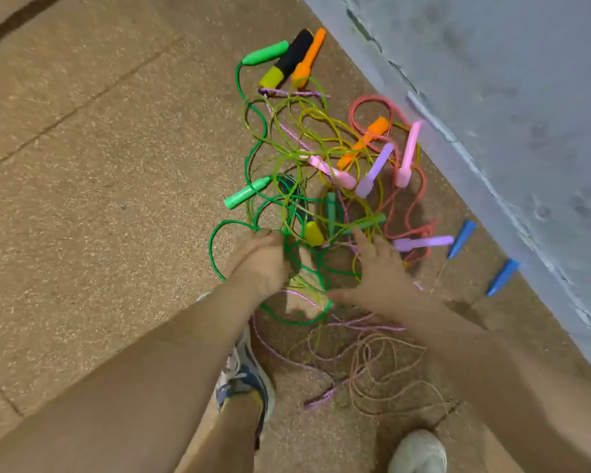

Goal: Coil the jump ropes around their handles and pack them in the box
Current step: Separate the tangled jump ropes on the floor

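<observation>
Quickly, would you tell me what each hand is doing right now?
Left hand: curled round the green rope, apparently gripping it.
Right hand: open, fingers spread over the tangle.

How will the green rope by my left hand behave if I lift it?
The green rope probably goes limp and dangles, since it lies in loose loops. It likely drags the pile along, being threaded through other ropes. The green handle looks rigid and may swing, if it belongs to this rope.
</observation>
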